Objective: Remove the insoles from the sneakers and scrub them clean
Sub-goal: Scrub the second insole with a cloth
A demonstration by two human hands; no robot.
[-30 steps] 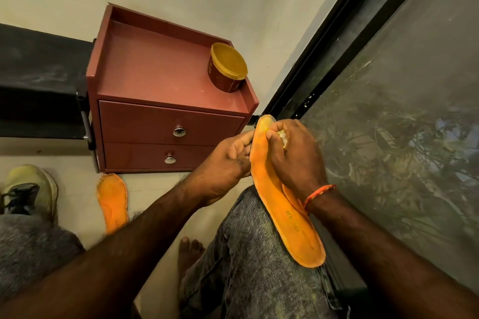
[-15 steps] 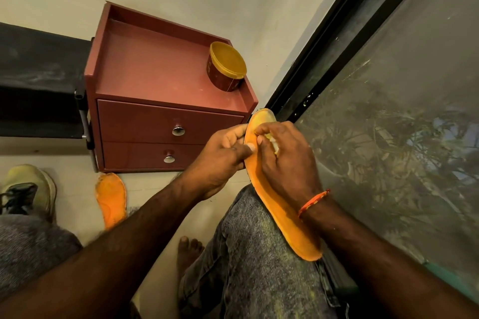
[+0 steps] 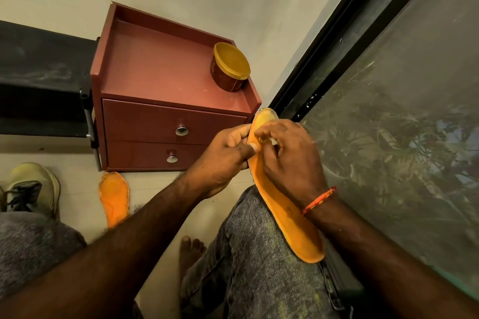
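- An orange insole [image 3: 282, 204] is laid along the right knee [image 3: 259, 254], its toe end pointing to 12 o'clock and its heel end to 5 o'clock.
- The insole's edge near the toe is pinched by the left hand [image 3: 220, 163], thumb on top and fingers curled behind it.
- The right hand [image 3: 290, 163] is pressed onto the insole's upper face from 3 o'clock; its fingers are curled together around a small pale object [image 3: 272, 140], too hidden to be identified.
- An orange thread band [image 3: 320, 201] is worn on the right wrist.
- A second orange insole [image 3: 114, 197] is seen flat on the floor at 9 o'clock, just in front of a red two-drawer cabinet [image 3: 155, 85].
- A sneaker [image 3: 33, 189] is seen at the far 9 o'clock edge, apart from that insole.
- A round tub with a yellow lid [image 3: 230, 70] is set on the cabinet top, at 12 o'clock from the hands.
- A bare foot [image 3: 191, 251] is visible on the floor at 6 o'clock.
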